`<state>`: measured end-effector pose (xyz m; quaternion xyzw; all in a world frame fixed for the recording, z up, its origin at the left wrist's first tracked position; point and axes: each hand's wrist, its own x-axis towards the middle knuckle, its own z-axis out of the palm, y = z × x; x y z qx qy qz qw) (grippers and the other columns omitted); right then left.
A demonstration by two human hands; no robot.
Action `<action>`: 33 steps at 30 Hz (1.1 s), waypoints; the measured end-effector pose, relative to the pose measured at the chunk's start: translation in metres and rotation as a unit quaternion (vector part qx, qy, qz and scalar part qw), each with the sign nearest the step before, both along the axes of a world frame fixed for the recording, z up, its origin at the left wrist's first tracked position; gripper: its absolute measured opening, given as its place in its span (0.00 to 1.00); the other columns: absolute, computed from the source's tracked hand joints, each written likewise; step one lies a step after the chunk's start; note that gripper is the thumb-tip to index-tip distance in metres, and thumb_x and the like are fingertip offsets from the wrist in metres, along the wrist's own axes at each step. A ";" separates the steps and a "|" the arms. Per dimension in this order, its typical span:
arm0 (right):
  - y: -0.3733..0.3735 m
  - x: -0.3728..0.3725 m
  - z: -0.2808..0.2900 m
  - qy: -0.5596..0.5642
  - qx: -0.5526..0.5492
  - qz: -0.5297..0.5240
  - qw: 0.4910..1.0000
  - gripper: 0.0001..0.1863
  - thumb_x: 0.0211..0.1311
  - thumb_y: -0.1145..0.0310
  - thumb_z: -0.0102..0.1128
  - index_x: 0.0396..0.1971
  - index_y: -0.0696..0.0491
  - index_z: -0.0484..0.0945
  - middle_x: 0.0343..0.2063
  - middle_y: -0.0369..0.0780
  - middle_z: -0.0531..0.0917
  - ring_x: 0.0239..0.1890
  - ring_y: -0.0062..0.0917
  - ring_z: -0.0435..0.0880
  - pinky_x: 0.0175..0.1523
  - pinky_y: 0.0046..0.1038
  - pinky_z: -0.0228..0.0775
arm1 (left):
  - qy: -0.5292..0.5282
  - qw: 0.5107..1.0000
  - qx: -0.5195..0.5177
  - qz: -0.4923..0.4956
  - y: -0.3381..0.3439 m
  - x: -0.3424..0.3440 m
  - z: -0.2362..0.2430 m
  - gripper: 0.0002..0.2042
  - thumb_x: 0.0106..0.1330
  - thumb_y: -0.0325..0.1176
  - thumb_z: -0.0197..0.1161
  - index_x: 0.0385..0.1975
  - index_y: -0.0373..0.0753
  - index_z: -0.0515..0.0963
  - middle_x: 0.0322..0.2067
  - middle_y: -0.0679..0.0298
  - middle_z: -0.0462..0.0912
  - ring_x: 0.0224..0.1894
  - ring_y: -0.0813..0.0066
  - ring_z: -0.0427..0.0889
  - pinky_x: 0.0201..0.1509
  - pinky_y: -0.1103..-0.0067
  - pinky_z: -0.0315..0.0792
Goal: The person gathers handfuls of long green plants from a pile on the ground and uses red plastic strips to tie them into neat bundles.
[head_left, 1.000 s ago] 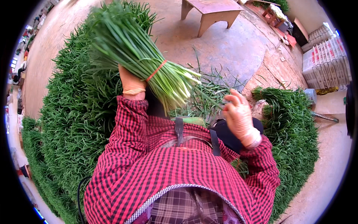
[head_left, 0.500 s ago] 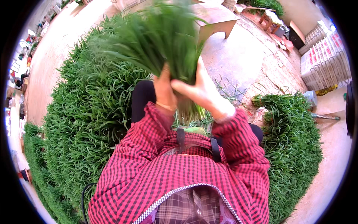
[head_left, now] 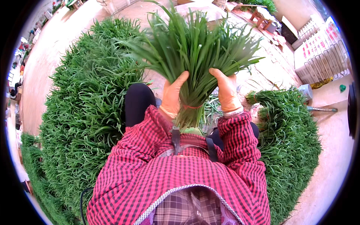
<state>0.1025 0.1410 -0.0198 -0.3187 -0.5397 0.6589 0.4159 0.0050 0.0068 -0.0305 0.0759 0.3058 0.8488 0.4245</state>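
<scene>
On my feed, the fanned green bundle point(head_left: 195, 56) blocked the upper centre of the frame. A leafy heap point(head_left: 84, 101) walled off the left, a second pile point(head_left: 290, 146) the lower right. I saw open floor point(head_left: 279, 65) between the bundle and the white stack point(head_left: 320, 56) at upper right, and more beyond the heap at upper left.

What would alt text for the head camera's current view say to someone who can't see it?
A left hand and a right hand, in red-and-black checked sleeves, hold a fanned-out bundle of long green leaves tied with a thin red band. A large green leafy heap lies to the left, a smaller green leafy heap to the right.
</scene>
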 end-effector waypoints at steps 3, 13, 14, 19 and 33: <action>-0.004 -0.006 0.003 -0.077 0.056 0.030 0.995 0.18 0.49 0.72 0.68 0.42 0.62 0.81 0.37 0.40 0.86 0.38 0.25 0.83 0.47 0.27 0.74 | 0.235 0.970 -0.066 -0.015 0.015 -0.007 -0.015 0.23 0.62 0.26 0.68 0.58 0.35 0.71 0.50 0.60 0.80 0.48 0.69 0.81 0.55 0.72 0.75; 0.036 0.018 0.026 -0.085 0.087 0.135 0.983 0.27 0.64 0.59 0.65 0.56 0.60 0.72 0.50 0.38 0.79 0.52 0.22 0.76 0.57 0.23 0.66 | 0.137 0.970 -0.174 -0.095 0.044 -0.046 0.007 0.21 0.64 0.39 0.66 0.51 0.31 0.77 0.44 0.60 0.84 0.44 0.69 0.83 0.51 0.73 0.76; 0.028 0.022 0.025 -0.051 0.081 0.166 0.981 0.37 0.60 0.55 0.68 0.62 0.61 0.65 0.56 0.43 0.74 0.58 0.27 0.71 0.63 0.27 0.60 | 0.134 0.971 -0.173 -0.097 0.044 -0.054 0.001 0.20 0.64 0.40 0.65 0.50 0.31 0.77 0.44 0.60 0.84 0.43 0.69 0.84 0.50 0.73 0.77; -0.008 0.078 -0.047 -0.109 -0.002 0.116 0.987 0.57 0.57 0.56 0.71 0.72 0.61 0.39 0.71 0.53 0.52 0.74 0.37 0.49 0.74 0.37 0.45 | 0.096 0.963 -0.208 -0.142 0.043 -0.076 -0.019 0.20 0.68 0.45 0.60 0.51 0.35 0.78 0.42 0.60 0.85 0.40 0.68 0.86 0.48 0.71 0.81; -0.041 0.068 -0.058 0.058 -0.279 0.232 0.930 0.20 0.63 0.61 0.62 0.49 0.58 0.76 0.37 0.35 0.84 0.36 0.16 0.83 0.46 0.22 0.76 | 0.219 0.927 -0.215 -0.218 -0.012 -0.062 -0.037 0.18 0.71 0.48 0.53 0.42 0.40 0.81 0.44 0.62 0.84 0.49 0.72 0.80 0.59 0.70 0.69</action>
